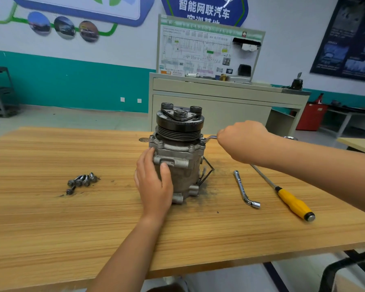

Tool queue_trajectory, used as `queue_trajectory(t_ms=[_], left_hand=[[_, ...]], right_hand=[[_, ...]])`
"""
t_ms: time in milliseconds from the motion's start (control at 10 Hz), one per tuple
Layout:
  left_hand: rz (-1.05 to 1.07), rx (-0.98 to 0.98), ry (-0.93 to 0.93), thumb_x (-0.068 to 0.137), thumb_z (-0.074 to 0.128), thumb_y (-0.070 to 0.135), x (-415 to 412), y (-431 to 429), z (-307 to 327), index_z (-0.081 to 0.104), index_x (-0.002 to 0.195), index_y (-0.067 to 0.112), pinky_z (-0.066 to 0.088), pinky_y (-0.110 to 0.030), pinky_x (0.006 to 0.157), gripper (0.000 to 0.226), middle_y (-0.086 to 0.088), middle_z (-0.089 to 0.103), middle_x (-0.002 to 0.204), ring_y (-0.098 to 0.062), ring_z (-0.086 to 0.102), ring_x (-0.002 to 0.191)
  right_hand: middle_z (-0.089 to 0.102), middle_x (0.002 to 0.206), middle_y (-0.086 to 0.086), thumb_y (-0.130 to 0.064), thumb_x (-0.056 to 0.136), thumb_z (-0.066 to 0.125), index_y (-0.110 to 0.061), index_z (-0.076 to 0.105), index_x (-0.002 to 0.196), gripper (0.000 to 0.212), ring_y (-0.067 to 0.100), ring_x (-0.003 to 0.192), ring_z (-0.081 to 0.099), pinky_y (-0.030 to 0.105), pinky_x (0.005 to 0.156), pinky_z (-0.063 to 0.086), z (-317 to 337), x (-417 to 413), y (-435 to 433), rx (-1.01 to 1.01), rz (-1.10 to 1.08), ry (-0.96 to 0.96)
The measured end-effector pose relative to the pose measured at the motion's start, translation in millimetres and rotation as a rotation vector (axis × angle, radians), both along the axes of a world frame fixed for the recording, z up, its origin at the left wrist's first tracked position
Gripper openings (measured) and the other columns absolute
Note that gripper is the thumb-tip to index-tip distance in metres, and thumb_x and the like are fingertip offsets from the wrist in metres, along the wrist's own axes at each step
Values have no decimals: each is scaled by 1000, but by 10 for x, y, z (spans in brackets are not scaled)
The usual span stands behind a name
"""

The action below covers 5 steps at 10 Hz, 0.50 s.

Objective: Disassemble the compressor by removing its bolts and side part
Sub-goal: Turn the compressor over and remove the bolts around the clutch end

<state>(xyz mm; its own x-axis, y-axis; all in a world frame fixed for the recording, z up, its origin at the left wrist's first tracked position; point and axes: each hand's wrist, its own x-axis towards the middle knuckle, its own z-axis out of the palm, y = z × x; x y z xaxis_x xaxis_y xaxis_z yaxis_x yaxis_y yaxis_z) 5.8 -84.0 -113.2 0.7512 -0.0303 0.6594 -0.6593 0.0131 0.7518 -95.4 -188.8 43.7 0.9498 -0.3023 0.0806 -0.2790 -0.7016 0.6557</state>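
Right in the middle of the wooden table (pixel 51 218) stands the compressor (pixel 178 152), up on its end, with its black pulley (pixel 180 121) on top. The left hand (pixel 154 184) lies flat on the front of its grey body, fingers spread out and thumb pressed on a metal lug, gripping nothing tight (just steadying it). At about 3 o'clock from the pulley, the right hand (pixel 243 141) is curled into a fist around a shiny wrench (pixel 210 138). The wrench's far end sits on a bolt (pixel 203 140) on the compressor's top rim. More bolts show along that rim.

Out at 9 o'clock from the compressor, well apart from it, lies a little heap of loose bolts (pixel 81 181). At 4 o'clock lie two tools: a bent socket wrench (pixel 244 189), and beyond it a screwdriver (pixel 293 203) with a yellow handle, its shaft going under the right arm. Dark crumbs of dirt lie around the compressor's foot.
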Motion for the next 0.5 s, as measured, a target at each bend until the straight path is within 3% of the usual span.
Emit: queue_trajectory(t_ms=[200,500], left_hand=[[1,5,-2,86,30,37,2,3,-3,46,131,2,31,-54,105,59,-13,46,132,-25,41,125],[6,13,-12,87,30,37,7,6,-10,46,131,3,32,-53,105,58,-12,46,132,-25,42,125]], right_hand=[[34,65,0,1,90,50,-8,51,117,29,18,71,47,25,58,39,-58,-18,1,39,-10,-24],[35,65,0,-2,90,50,-9,54,111,23,16,66,44,25,55,37,13,19,12,35,-15,-14]])
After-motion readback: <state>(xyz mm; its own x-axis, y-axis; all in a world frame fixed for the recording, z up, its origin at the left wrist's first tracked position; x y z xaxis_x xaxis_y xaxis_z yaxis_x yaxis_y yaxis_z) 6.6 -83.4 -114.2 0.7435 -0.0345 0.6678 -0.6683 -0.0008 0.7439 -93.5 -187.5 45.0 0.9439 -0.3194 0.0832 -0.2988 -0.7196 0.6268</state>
